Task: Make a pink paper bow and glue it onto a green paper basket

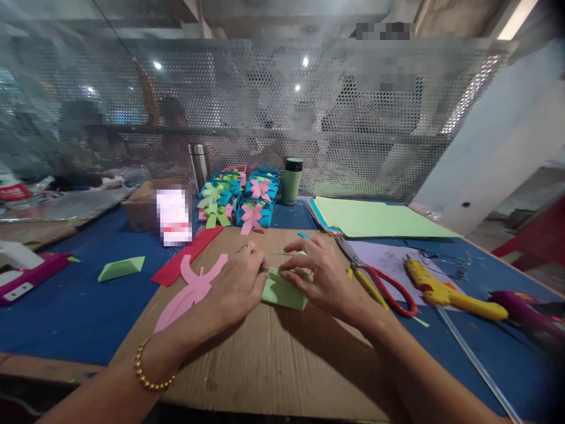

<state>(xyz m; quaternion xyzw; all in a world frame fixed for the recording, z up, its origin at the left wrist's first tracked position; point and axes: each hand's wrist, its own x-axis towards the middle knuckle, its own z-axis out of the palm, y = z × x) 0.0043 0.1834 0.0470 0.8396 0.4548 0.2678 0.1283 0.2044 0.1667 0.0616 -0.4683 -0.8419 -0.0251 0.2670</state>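
A folded light-green paper piece (pixel 282 290), like a small box, sits on the brown cardboard between my hands. My left hand (pixel 245 274) is closed at its left side, fingers bent over the paper's edge; its fingertips are partly hidden. My right hand (pixel 326 274) arches over the right side with fingers curved and apart, the thumb close to the upper face. Left of the paper, a pink cut-out paper shape (pixel 196 287) lies partly under my left forearm. A red paper strip (pixel 188 256) lies slantwise behind it.
Right of the cardboard (pixel 265 371) lie red-handled scissors (pixel 375 274) and a yellow glue gun (pixel 454 291) with a clear stick. Green paper sheets (pixel 384 218) are stacked behind. Decorated paper boxes (pixel 253 215), a green tumbler (pixel 292 182) and a steel flask (pixel 199 165) stand at the back. A folded green paper (pixel 121 268) lies left.
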